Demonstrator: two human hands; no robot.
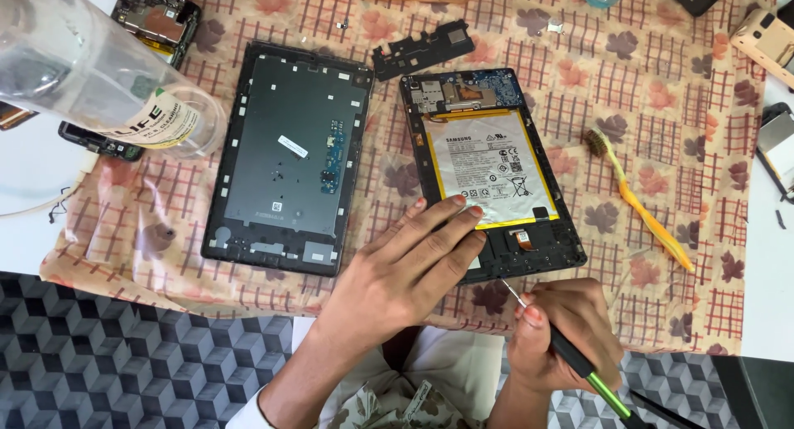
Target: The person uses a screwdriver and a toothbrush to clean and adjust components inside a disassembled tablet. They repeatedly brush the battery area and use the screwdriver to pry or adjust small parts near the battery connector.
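An opened tablet (529,247) lies on the patterned cloth, its silver battery (484,164) and blue circuit board (471,90) exposed. My left hand (405,268) rests flat on the tablet's lower left corner, fingertips on the battery's bottom edge. My right hand (562,330) grips a screwdriver (579,363) with a black and green handle. Its thin tip (509,288) points at the tablet's bottom edge. To the left lies the tablet's removed grey back cover (289,156), inner side up.
A black plastic bracket (422,48) lies above the tablet. A yellow toothbrush (637,201) lies to the right. A clear plastic bottle (91,73) lies at the upper left, beside an opened phone (157,19). More phone parts (765,36) sit at the right edge.
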